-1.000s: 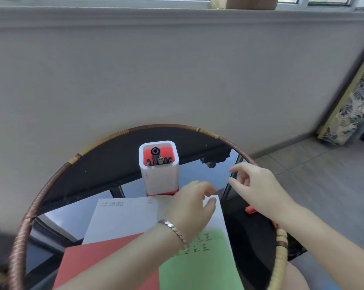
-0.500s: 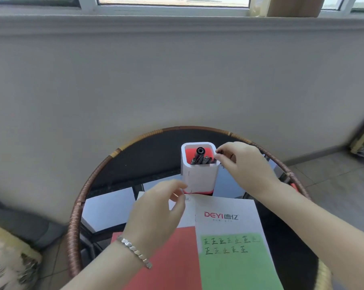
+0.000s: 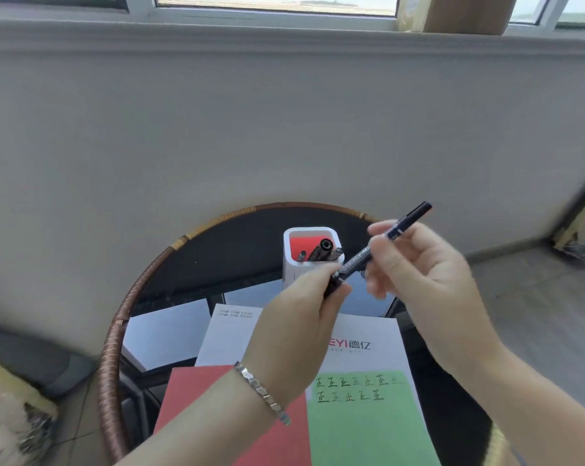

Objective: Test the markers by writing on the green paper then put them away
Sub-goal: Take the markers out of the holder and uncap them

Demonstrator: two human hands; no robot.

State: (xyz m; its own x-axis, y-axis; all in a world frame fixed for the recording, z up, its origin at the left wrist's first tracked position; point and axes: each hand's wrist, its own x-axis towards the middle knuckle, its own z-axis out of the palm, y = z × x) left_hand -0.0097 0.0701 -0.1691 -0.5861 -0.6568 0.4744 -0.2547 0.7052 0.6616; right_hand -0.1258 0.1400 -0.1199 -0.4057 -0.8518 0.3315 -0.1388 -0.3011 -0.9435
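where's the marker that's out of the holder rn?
Head view, centre: the marker is in the air, tilted, left hand pinching its lower end and right hand gripping higher up, just in front of the white holder.

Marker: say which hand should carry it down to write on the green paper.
Right hand, likely: it grips the marker mid-barrel, while the left hand only pinches its lower end. The green paper lies below both.
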